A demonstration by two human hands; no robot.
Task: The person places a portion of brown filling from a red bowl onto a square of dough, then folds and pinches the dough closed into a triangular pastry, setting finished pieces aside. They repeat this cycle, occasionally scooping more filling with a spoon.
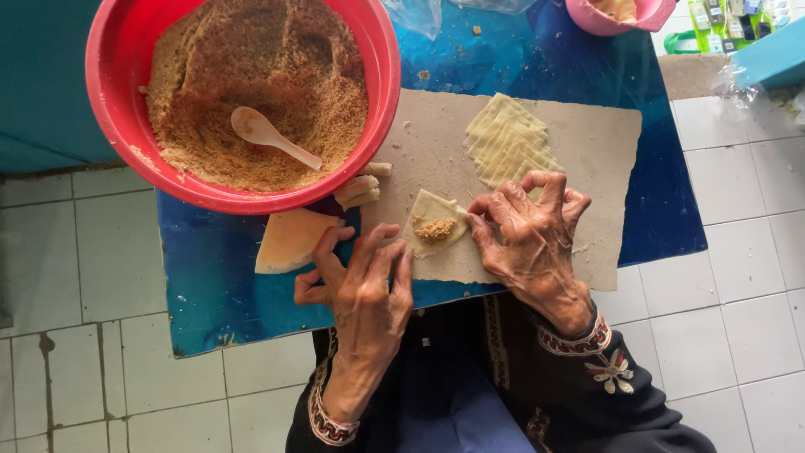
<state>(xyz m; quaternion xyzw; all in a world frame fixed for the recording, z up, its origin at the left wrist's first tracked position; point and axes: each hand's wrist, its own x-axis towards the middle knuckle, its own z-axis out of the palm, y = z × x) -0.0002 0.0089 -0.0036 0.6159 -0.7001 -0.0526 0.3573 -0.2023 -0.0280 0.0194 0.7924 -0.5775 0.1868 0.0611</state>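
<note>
Pale, thin dough is the main material here: one square wrapper (433,226) lies on the grey-brown work board (604,143), a small mound of crumbly brown filling (434,229) already spooned onto its middle, its edges not yet folded shut. The right hand (530,231) pinches the wrapper's right edge with curled fingertips; the left hand (362,281) rests half-open just left of it, holding nothing. Above the wrapper on the board, a fanned stack of unfilled wrappers (510,141) waits. Left of the board, a red plastic bowl (117,67) holds plenty of grainy filling and a smooth pale spoon (272,137). A few rolled pieces (359,190) lie by the bowl's rim.
</note>
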